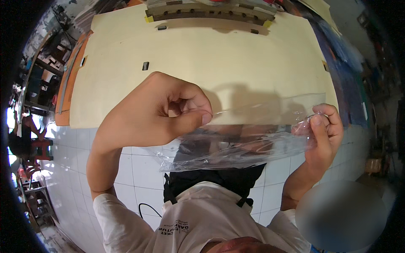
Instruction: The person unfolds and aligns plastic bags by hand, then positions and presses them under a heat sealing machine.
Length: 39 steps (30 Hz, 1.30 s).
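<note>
A sheet of clear plastic film stretches between my two hands above the near edge of the table, sagging and crinkled along its lower side. My left hand pinches its upper left edge between thumb and curled fingers. At the other end my right hand holds a bunched part of the film, thumb against fingers. Through the film I can see my dark trousers and the table's edge. Whether it is a single layer or a bag, I cannot tell.
A cream-coloured sheet covers the table, with small dark blocks on it. A long dark bar with a stack on it lies at the far edge. Bluish plastic hangs at the right. A red stool stands left on the tiled floor.
</note>
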Motion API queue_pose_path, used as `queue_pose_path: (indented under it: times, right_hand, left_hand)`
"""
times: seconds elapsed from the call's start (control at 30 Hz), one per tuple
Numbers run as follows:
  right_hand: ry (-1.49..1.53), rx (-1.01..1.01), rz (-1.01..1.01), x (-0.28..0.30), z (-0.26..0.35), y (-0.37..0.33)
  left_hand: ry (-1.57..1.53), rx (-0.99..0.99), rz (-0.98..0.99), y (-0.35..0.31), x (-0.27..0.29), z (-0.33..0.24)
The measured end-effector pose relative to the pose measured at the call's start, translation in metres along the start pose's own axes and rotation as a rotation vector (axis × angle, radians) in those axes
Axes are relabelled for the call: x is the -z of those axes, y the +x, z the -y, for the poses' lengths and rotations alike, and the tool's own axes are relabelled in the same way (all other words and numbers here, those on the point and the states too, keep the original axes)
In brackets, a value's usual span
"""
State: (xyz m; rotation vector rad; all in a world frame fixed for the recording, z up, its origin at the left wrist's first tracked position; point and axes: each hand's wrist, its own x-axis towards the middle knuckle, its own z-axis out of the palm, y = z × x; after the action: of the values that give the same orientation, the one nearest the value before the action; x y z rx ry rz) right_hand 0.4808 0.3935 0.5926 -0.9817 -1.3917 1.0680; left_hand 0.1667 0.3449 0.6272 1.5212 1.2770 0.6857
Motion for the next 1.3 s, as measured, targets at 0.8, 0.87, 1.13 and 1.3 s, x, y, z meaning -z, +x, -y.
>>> queue_pose_path:
  times: [0.8, 0.87, 1.13, 1.3]
  right_hand:
    - [0.199, -0.080, -0.434, 0.083, -0.039, -0.035]
    - [0.218, -0.081, -0.412, 0.082, -0.041, -0.035]
    - [0.253, -0.040, -0.419, 0.079, -0.035, -0.036]
    - [0.267, -0.034, -0.371, 0.074, -0.042, -0.036]
  left_hand:
    - [-0.233, -0.323, -0.291, -0.002, -0.026, 0.012]
    - [-0.241, -0.289, -0.317, -0.007, -0.027, 0.007]
    - [-0.371, -0.303, -0.373, -0.012, -0.030, 0.006]
    - [-0.371, -0.299, -0.459, -0.016, -0.031, 0.005]
